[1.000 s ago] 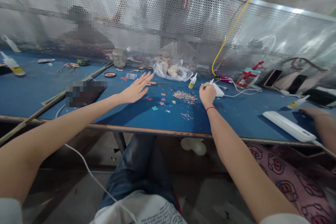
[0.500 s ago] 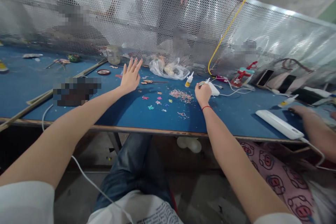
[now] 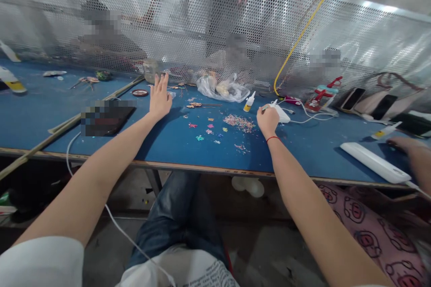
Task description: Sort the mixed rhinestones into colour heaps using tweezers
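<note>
I have my left hand [image 3: 160, 98] spread open and flat far out on the tabletop [image 3: 303, 148] near the jar [image 3: 150, 71], while my right hand [image 3: 267, 119] is clenched on the white corded tool [image 3: 280, 113], with the bead pile [image 3: 239, 122] just to its left.

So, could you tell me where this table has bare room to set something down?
Bare table lies between the right hand and the white strip, and between the bottle and the tablet. It is crowded from the left hand across the beads, and by the bag.
</note>
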Tool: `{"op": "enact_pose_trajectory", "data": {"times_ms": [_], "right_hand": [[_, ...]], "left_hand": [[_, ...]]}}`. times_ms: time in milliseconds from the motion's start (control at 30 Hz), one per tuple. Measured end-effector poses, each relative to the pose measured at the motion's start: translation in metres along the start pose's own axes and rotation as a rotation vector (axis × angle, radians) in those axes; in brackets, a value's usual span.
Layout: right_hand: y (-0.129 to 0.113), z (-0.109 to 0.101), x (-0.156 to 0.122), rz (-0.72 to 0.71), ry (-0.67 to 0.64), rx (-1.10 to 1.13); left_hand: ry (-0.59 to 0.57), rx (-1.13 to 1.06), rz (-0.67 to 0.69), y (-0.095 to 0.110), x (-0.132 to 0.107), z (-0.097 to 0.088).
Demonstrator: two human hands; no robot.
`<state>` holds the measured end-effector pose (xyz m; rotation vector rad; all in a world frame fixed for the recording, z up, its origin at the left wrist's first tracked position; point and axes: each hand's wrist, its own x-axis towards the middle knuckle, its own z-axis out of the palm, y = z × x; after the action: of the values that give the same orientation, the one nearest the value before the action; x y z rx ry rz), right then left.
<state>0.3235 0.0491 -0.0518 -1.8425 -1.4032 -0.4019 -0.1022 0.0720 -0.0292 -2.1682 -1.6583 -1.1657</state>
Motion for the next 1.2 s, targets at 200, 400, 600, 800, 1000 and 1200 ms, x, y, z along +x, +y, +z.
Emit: {"op": "enact_pose_trajectory", "data": {"times_ms": [200, 400, 600, 800, 1000, 1200], "right_hand": [[0.003, 0.005, -0.001, -0.109, -0.020, 0.028], [0.009, 0.008, 0.002, -0.247, -0.008, 0.104], [-0.013, -0.009, 0.020, -0.531, 0.083, 0.318], [-0.056, -0.044, -0.008, -0.871, -0.008, 0.536], [-0.045, -0.072, -0.055, -0.991, -0.436, 0.876], [-0.023, -0.073, -0.061, -0.607, -0.717, 1.004]], "left_hand": [[-0.156, 0.036, 0.150, 0.007, -0.001, 0.006], [-0.182, 0.106, 0.092, -0.002, 0.002, 0.015], [-0.238, 0.132, 0.035, 0.003, 0.001, 0.013], [-0.319, 0.185, -0.028, 0.015, 0.002, 0.004], [-0.323, 0.224, -0.022, 0.012, 0.006, 0.010], [-0.388, 0.154, 0.053, -0.002, 0.007, 0.017]]}}
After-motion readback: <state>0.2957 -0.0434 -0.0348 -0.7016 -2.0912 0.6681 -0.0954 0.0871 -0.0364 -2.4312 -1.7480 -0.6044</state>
